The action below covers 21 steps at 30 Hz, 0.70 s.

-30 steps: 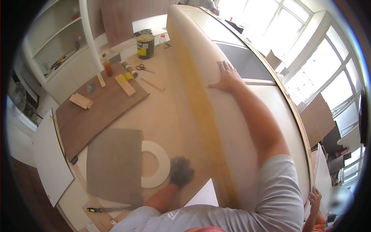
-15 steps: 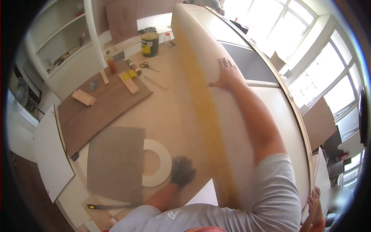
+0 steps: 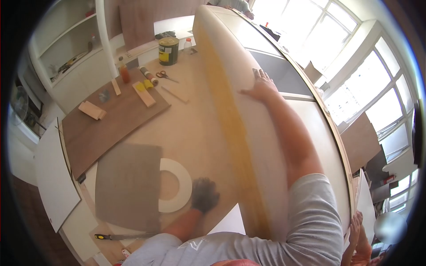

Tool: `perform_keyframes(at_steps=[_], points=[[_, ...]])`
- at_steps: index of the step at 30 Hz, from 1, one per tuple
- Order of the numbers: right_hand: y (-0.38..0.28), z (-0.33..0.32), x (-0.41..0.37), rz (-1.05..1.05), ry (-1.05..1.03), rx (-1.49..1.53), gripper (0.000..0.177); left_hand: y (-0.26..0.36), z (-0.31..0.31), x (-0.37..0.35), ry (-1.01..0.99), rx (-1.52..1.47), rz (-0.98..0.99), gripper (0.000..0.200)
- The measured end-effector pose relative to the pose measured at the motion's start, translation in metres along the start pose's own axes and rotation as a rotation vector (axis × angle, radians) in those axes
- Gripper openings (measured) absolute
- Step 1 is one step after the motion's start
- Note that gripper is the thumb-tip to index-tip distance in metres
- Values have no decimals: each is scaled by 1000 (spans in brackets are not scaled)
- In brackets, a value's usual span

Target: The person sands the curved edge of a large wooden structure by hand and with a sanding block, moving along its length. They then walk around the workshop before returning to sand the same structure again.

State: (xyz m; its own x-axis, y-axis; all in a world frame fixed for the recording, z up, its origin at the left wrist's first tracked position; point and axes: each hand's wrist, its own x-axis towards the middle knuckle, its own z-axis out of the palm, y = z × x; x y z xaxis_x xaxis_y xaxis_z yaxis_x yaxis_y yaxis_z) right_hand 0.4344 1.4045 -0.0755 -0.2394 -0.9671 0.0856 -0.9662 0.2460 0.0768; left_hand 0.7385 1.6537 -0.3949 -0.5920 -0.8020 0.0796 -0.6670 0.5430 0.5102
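Note:
My right hand (image 3: 262, 86) is bare and lies flat with spread fingers on the pale side of a large cabinet-like piece (image 3: 262, 128). A grey panel is set in the top of this piece, just beyond my fingertips. Along its lower side runs a yellowish strip (image 3: 230, 128). My left hand (image 3: 205, 194), in a dark glove, rests palm down on the wooden tabletop (image 3: 199, 128), its fingers stretched out and a little blurred. Close beside it lies a white ring (image 3: 187, 186), partly under a grey-brown sheet (image 3: 128, 186).
A brown board (image 3: 102, 126) bears wood blocks and an orange bottle (image 3: 124, 73). Behind are scissors (image 3: 164, 75) and a large can (image 3: 168, 51). A handsaw (image 3: 104, 236) lies at the front left. One person (image 3: 230, 5) stands at the far end; another person's hands (image 3: 355, 228) touch the right edge.
The whole view has shifted slightly, so most things sit a little further left. Both my hands stay at nearly the same places on the piece and the tabletop.

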Motion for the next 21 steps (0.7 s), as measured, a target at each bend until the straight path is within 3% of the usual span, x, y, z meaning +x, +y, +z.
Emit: perform_keyframes(at_steps=[2,5,8,9,11,12,13,14,16,17,20,21], points=[[-13,-7,2,115,4,29,139,-10,20,-1,111,29,48,55],[-16,-8,-26,34,3,-18,128,-11,22,-2,137,31,78,56],[-5,7,-58,-82,1,-161,115,1,1,2,239,110,127,39],[-15,-4,-81,-93,-23,-148,94,1,2,2,273,125,143,39],[-6,12,-94,-196,-59,-226,85,-2,6,-2,335,159,173,41],[-3,19,-103,-248,-80,-262,80,-1,5,-5,303,181,166,42],[-4,15,-126,-321,7,-214,61,2,2,-4,272,202,157,44],[-8,11,-143,-348,-48,-230,56,5,-1,-4,244,224,147,45],[-15,5,-170,-400,-156,-261,46,8,-13,1,25,171,82,53],[-14,8,-189,-417,-114,-142,41,10,-19,7,-82,144,49,57],[-1,20,-248,-462,-49,135,29,31,-37,37,402,-357,229,74],[2,16,-267,-476,-70,174,28,54,-71,43,469,-357,341,75]])
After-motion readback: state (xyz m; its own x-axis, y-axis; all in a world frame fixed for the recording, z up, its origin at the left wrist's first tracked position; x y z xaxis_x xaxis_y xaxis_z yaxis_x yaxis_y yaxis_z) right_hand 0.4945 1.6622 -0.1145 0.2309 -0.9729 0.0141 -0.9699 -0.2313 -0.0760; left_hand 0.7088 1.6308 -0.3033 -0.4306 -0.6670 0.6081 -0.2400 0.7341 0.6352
